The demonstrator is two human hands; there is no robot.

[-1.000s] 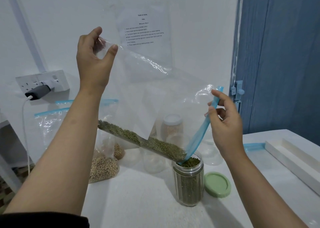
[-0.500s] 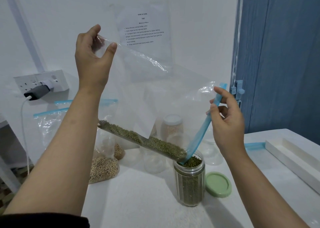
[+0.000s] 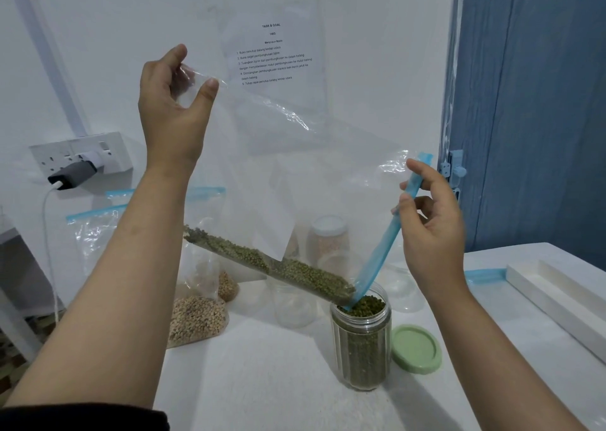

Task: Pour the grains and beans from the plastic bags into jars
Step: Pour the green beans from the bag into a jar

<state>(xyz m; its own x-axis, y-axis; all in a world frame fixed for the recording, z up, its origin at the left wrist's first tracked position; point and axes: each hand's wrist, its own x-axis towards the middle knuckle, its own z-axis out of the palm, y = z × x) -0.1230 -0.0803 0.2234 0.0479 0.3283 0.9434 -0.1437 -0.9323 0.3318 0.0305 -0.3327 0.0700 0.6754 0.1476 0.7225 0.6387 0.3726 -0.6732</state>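
A: Where are the hands relative to the jar (image 3: 360, 338)?

B: The left hand (image 3: 170, 102), high and left of it, pinches a corner of the clear plastic bag (image 3: 295, 174). The bag slopes down, green beans (image 3: 278, 266) lying along its lower edge to the jar's mouth. The right hand (image 3: 429, 214), above the jar, pinches the blue zip strip (image 3: 387, 247).

A: Anything right of the jar?

B: A green lid (image 3: 415, 348) on the tabletop (image 3: 262, 391).

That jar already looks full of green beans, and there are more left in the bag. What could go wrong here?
The jar is filled to its rim while beans still line the tilted bag, so more pouring would probably spill them onto the table. Only the bag's blue zip edge sits in the jar mouth, so it might slip out.
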